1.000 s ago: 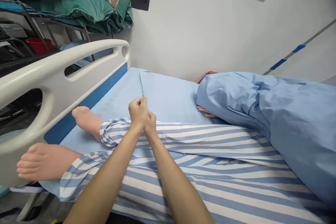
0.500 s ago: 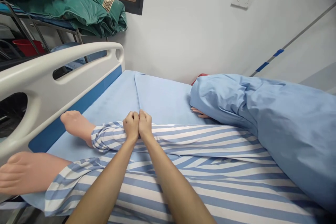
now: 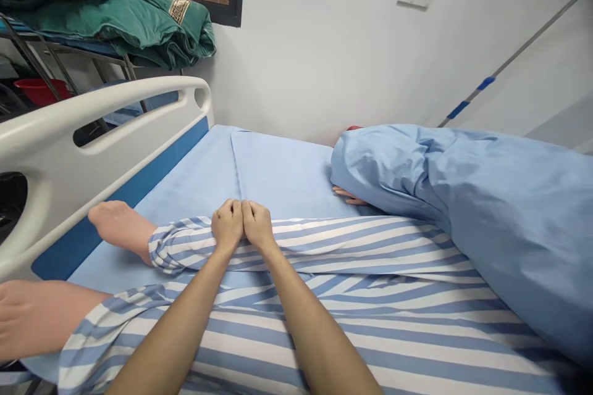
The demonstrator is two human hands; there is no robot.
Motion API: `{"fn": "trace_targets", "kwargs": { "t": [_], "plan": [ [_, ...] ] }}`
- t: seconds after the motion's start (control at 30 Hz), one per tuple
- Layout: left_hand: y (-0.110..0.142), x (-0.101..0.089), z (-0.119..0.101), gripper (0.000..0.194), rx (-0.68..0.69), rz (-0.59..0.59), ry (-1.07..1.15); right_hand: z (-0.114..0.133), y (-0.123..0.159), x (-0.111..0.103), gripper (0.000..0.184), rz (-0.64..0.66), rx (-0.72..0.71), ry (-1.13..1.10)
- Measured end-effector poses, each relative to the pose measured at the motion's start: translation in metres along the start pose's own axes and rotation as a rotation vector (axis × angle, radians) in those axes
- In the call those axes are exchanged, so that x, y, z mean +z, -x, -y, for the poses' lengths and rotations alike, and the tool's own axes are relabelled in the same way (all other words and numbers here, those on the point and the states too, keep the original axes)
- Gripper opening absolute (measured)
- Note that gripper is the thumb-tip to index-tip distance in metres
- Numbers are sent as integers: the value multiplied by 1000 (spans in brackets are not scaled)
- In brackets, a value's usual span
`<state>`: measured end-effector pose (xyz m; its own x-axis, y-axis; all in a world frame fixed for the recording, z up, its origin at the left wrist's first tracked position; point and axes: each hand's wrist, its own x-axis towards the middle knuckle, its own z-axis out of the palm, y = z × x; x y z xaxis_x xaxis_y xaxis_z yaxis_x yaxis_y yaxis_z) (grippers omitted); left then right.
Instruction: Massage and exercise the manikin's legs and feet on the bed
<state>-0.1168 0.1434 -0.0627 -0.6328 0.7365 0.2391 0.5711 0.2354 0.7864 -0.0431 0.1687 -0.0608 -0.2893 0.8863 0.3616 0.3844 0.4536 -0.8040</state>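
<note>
Both my hands are closed into fists, side by side and touching, over the lower far leg of a figure that looks like a manikin in blue-and-white striped trousers [image 3: 352, 244]. My left hand [image 3: 227, 222] is knuckles up, with the fingers curled in. Close against it, my right hand [image 3: 256, 222] is curled the same way. No fabric shows bunched between the fingers; their undersides are hidden. To the left, the far foot [image 3: 119, 224] and near foot [image 3: 41, 316] stick out bare from the trouser cuffs.
A blue quilt [image 3: 504, 210] covers the figure's upper part, with fingertips [image 3: 348, 195] showing under its edge. The white bed end board [image 3: 115, 95] rises at left, past the feet. A light blue sheet [image 3: 282, 166] covers the mattress up to the wall [image 3: 315, 55].
My view has shifted slightly, moving the bed and feet leftward in the picture. The fists have turned a little and remain closed over the same leg.
</note>
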Motion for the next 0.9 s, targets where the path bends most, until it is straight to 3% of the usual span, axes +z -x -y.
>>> {"fn": "trace_targets", "kwargs": {
  "t": [0.2, 0.33, 0.47, 0.57, 0.67, 0.9],
  "plan": [
    [-3, 0, -10, 31, -42, 62, 47, 1, -3, -5, 37, -56, 50, -154],
    [-22, 3, -44, 24, -218, 50, 321, -1, -7, -8, 39, -68, 77, -302],
    [-25, 14, -67, 22, -260, -28, 513, -3, -11, -13, 37, -88, 138, -468],
    [-7, 24, -58, 25, -218, -90, 373, -4, -12, -16, 34, -147, 201, -561],
    [9, 31, -42, 28, -105, -69, 278, -7, -13, -17, 34, -185, 241, -622],
    [12, 30, -39, 30, -38, -50, 202, -7, -15, -15, 32, -182, 264, -611]
  ]
}}
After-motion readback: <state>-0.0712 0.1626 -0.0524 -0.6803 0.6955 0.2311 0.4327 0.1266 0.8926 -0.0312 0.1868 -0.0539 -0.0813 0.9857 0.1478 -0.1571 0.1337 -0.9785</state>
